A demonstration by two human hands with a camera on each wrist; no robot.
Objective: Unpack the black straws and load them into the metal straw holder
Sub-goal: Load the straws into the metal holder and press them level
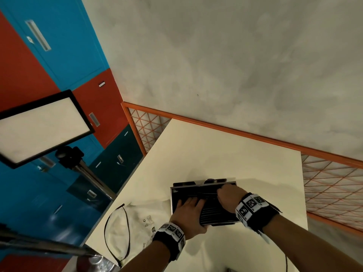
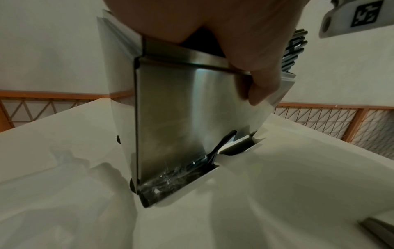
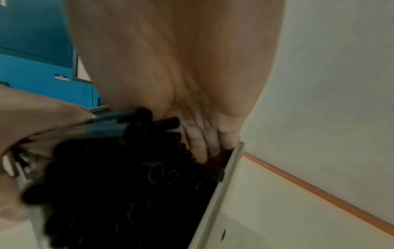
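Note:
The metal straw holder (image 1: pixel 173 195) stands on the white table (image 1: pixel 225 150) with its top open and a mass of black straws (image 1: pixel 213 210) lying lengthwise inside. My left hand (image 1: pixel 188 213) lies over the straws at the near left. Its thumb (image 2: pixel 262 80) hooks down over the holder's front wall (image 2: pixel 170 109). My right hand (image 1: pixel 228 195) is at the holder's right end, its fingers (image 3: pixel 202 143) curled down round the straw ends (image 3: pixel 127 176) next to the end wall (image 3: pixel 230 165). Crumpled clear wrap shows in the holder's bottom tray (image 2: pixel 177 176).
A pale plastic bag (image 1: pixel 137 222) with a black cord lies on the table left of the holder. An orange mesh rail (image 1: pixel 245 134) borders the table's far and right sides. A light panel on a stand (image 1: pixel 43 126) and coloured lockers (image 1: pixel 59 46) are to the left.

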